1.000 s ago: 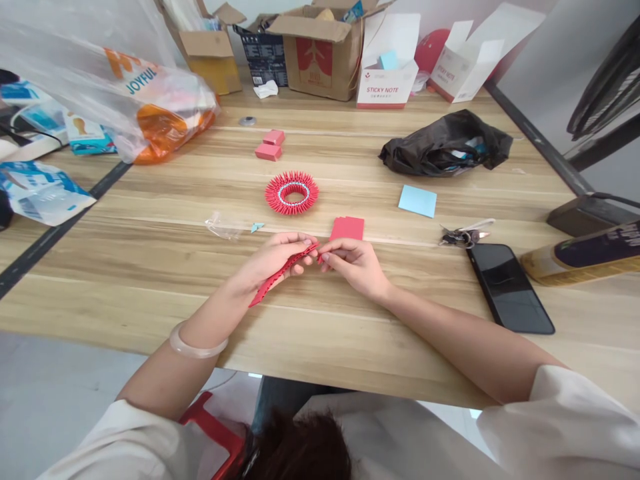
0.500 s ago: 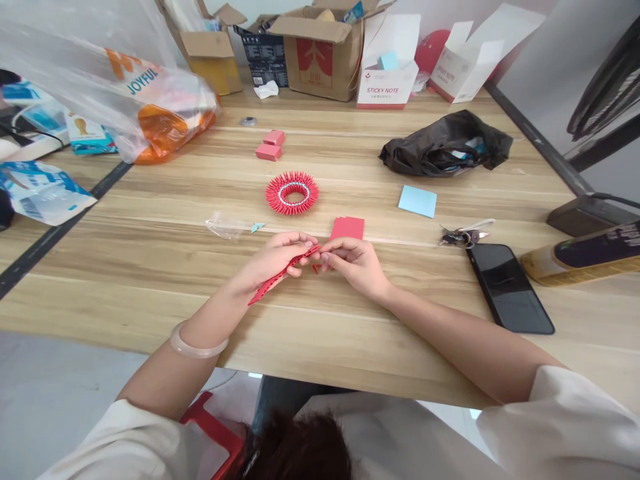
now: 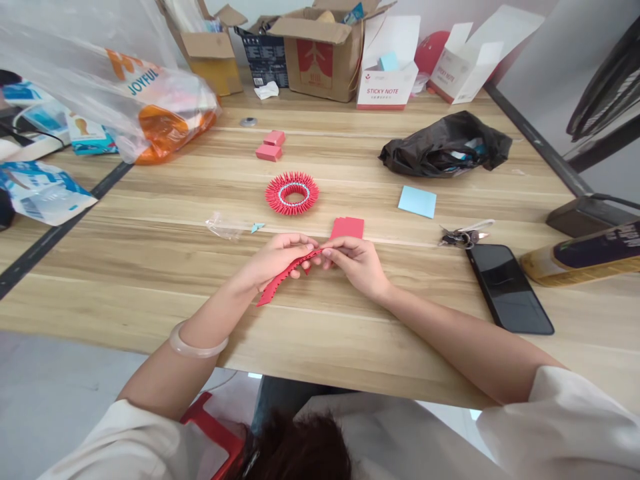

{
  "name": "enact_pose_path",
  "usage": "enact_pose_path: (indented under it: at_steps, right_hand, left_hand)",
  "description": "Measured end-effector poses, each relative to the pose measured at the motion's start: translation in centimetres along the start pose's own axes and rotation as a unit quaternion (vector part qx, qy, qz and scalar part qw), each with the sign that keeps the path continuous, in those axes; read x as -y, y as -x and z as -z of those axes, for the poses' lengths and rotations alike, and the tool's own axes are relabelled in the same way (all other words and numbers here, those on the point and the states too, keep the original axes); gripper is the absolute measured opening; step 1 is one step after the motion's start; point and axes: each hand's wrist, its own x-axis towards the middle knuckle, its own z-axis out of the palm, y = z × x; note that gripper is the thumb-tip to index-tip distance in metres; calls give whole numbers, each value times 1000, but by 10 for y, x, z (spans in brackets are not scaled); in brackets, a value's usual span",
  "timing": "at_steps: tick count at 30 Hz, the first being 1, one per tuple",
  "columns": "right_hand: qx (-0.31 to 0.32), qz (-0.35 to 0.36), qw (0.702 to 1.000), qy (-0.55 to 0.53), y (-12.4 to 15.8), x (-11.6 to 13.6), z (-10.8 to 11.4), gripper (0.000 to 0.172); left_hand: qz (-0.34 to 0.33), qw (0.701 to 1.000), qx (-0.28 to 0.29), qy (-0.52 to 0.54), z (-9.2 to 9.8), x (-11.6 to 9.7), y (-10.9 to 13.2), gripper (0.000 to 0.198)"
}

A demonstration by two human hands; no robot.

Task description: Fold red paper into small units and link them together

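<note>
A long red strip of interlocked folded paper pieces [image 3: 280,279] curves across the palm of my left hand [image 3: 286,257], whose fingers are closed round it. At the strip's upper right end my right hand [image 3: 357,263] pinches with thumb and forefinger. Whether a separate red piece is in that pinch is hidden. Just behind my right hand lies a stack of red paper [image 3: 349,228]. Beyond my hands sits a spiky red ring of folded paper [image 3: 292,194] with a pale blue inner band. A small light blue folded piece [image 3: 257,227] lies left of the stack.
Clear plastic wrap [image 3: 223,227], two red paper blocks [image 3: 269,153], a blue note pad [image 3: 417,201] and a black bag [image 3: 445,147] lie around. Keys [image 3: 460,237], a phone [image 3: 511,288] and a bottle [image 3: 585,255] are at right. Boxes [image 3: 325,60] line the back.
The red strip has shifted slightly to the right and turned in my left hand, showing more of its flat side. My right hand keeps its pinch at the strip's end.
</note>
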Motion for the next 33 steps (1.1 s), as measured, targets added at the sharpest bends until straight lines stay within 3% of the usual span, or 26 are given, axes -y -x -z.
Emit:
enact_pose_path:
  at_steps: [11,19,26,31,33]
  right_hand:
    - [7,31,999,-26,-1,1,1,7]
    - [8,39,999,-22,-1,0,1,7]
    - [-4,35,999,-15,-1,-1,1,12]
    - [-92,52,994,4,-5,-3,6,17]
    - [-85,49,995,3,-5,-3,7,16]
  left_hand:
    - [39,994,51,89,4,-1,0,6]
    - [33,993,54,96,2,-1,0,5]
    - [-1,999,24,26,2,-1,1,9]
    - [-30,997,-61,-28,6,-4,1,7]
    - [-31,997,-68,-22,8,-6,2,7]
